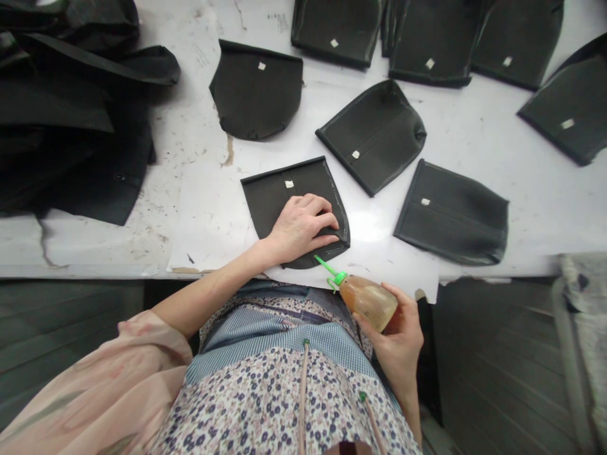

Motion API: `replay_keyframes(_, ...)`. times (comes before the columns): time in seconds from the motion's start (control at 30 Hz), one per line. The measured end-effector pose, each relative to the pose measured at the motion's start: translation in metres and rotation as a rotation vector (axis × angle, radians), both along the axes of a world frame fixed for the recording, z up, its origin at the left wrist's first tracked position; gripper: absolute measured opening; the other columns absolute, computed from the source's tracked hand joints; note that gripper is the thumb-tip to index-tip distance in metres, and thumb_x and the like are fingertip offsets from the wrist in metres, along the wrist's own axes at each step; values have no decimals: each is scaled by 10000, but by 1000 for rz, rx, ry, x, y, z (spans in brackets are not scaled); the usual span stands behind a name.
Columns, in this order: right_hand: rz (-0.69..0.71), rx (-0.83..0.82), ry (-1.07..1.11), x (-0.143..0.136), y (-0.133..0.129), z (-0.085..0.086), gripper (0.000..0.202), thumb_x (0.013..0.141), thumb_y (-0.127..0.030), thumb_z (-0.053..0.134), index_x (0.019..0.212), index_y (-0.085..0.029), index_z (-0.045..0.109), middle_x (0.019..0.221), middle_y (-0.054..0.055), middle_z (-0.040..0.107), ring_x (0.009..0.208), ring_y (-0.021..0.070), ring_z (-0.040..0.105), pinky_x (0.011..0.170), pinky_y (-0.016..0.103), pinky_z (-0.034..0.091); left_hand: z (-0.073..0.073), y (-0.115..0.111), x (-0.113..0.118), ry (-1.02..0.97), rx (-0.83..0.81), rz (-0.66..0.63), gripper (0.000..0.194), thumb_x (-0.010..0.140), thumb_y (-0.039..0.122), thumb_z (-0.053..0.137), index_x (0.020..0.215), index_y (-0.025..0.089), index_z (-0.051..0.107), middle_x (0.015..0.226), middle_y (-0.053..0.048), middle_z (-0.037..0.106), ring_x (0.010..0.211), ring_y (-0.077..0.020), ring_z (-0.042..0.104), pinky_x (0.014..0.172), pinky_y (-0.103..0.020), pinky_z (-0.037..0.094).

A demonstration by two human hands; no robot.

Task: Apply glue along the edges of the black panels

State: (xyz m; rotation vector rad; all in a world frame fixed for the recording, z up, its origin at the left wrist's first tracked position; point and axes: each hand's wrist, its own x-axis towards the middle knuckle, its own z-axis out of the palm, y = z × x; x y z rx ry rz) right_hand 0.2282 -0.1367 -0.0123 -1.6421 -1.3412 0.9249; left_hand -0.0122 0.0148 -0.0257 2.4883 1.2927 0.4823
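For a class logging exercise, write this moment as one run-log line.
left hand: on black piece; right hand: holding bottle; green nozzle: at piece's near edge

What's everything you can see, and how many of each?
Table: one, white, middle and top
Panels: at least eight, black, on table
Small patches: eight, whitish, on panels
Paper sheet: one, white, under nearest panel
Heap of sheets: one, black, far left
Squeeze bottle: one, cloudy amber with green nozzle, in right hand
Ridged surfaces: two, dark grey, below table
Rough cloth-like thing: one, grey, right edge
Garment: one, blue and floral, bottom middle
Cords: two, beige, on garment
Sleeve: one, pinkish, bottom left
Left hand: one, bare, on nearest panel
Right hand: one, bare, around the bottle
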Motion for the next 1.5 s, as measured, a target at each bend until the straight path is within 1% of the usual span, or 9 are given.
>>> replay_keyframes(0.17,0,1,2,1,0,-2,620,708,-397,900,1235,-200,638,1159,91,671,1008,247,691,788,344,637,0,0,0,2,0,0,241,966,464,632,1035,244,704,1175,-69,651,1134,-259,561,923,-412,381)
replay_keyframes(0.53,-2,21,27,0,0,-3,616,709,-346,909,1246,-210,640,1156,75,672,995,225,687,793,314,624,0,0,0,-7,-9,2,239,965,460,634,1037,244,709,1181,-67,653,1132,-257,564,929,-415,377)
replay_keyframes(0.7,-6,10,25,1,-1,-6,630,710,-356,910,1257,-202,640,1172,89,672,1014,235,687,809,332,634,0,0,0,-12,-11,4,240,963,459,638,1034,242,710,1181,-68,652,1133,-258,564,930,-415,378)
replay_keyframes(0.9,-1,30,56,1,-1,-6,621,709,-340,920,1255,-226,647,1174,71,670,998,215,690,787,293,627,0,0,0,-11,-16,7,237,959,457,645,1034,242,711,1182,-71,655,1141,-259,566,934,-411,377)
replay_keyframes(1.1,0,34,39,0,0,-8,625,715,-331,917,1270,-235,644,1189,67,667,1033,223,684,833,306,617,-1,0,1,-11,-6,8,234,956,459,651,1030,245,710,1173,-66,657,1134,-255,570,928,-409,378)
replay_keyframes(1.37,2,27,55,3,-2,-9,640,710,-317,920,1281,-254,639,1197,53,665,1045,214,677,854,294,602,-1,0,0,-23,-2,4,229,958,452,649,1033,243,707,1176,-66,653,1133,-256,568,930,-413,381)
replay_keyframes(1.5,-2,22,56,2,-1,-10,637,709,-320,920,1278,-253,641,1208,57,668,1039,219,680,836,298,602,-1,0,0,-24,-6,3,225,958,446,650,1036,244,710,1180,-68,654,1130,-260,566,931,-420,382)
